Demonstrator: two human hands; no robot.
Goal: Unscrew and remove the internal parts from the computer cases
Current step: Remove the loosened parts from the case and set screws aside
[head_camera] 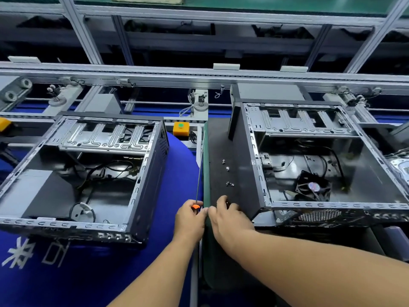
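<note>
Two open computer cases lie on their sides: the left case (141,185) on a blue mat, the right case (250,173) on a dark mat. A loose black fan (313,187) lies inside the right case. My left hand (190,220) grips the orange-and-black handle of a long screwdriver (200,169) whose thin shaft points away between the cases. Touching it, my right hand (228,218) rests on the dark mat with curled fingers; what it holds is hidden. Several loose screws (228,173) lie on the dark mat beyond it.
An orange box with a green button (181,128) stands behind the gap between the cases. A conveyor frame with rails (199,76) and fixtures runs across the back. The blue mat (177,173) and the dark mat (221,151) meet at a green edge.
</note>
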